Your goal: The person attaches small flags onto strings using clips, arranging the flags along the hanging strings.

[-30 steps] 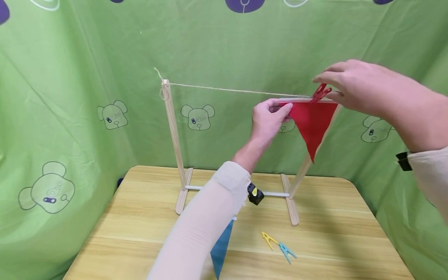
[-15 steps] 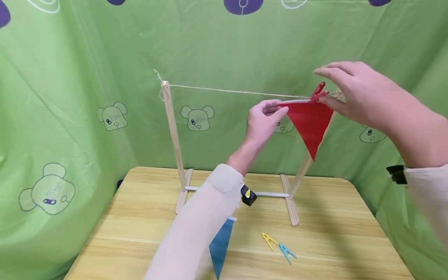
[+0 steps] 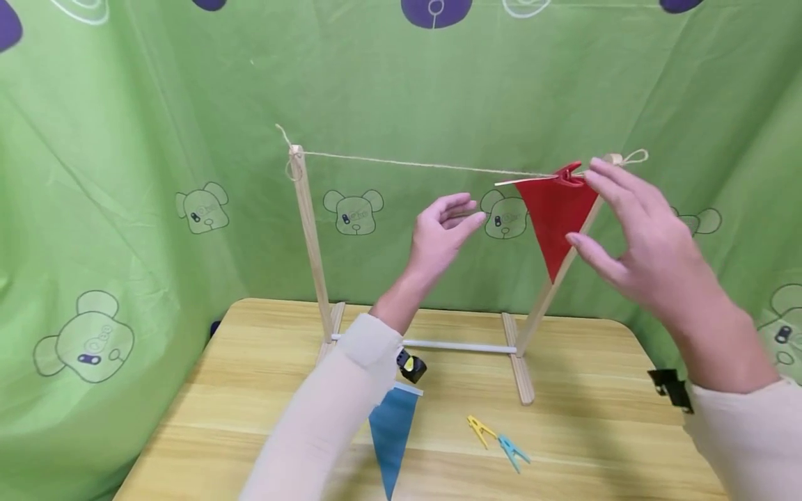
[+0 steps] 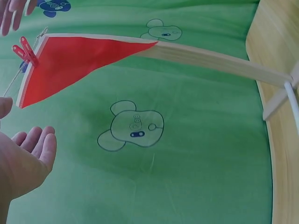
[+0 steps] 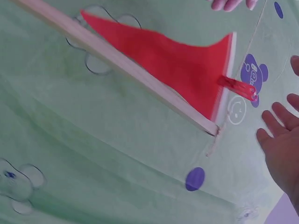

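A red triangular pennant [image 3: 554, 216] hangs from the twine [image 3: 413, 163] near the right post, held there by a red clothespin [image 3: 569, 175] at its white top edge. My left hand [image 3: 438, 233] is off to the pennant's left, fingers relaxed and holding nothing. To the right of the pennant is my right hand [image 3: 645, 243], thumb and fingers spread apart and free of the clothespin. In the left wrist view the clothespin [image 4: 25, 52] sits across the pennant's white edge. The right wrist view shows the pennant [image 5: 168, 60] hanging beside the wooden post [image 5: 131, 70].
The wooden stand's left post [image 3: 311, 243] and white crossbar [image 3: 460, 345] rise behind my arms. On the table [image 3: 595, 417] lie a blue pennant [image 3: 393, 431], partly behind my left sleeve, a yellow clothespin [image 3: 481, 429] and a light blue clothespin [image 3: 514, 451]. A green printed curtain [image 3: 401, 90] surrounds the table.
My left hand has let go of the pennant's corner and drawn back left and down. My right hand has come off the red clothespin and lowered. The pennant now hangs by the clothespin.
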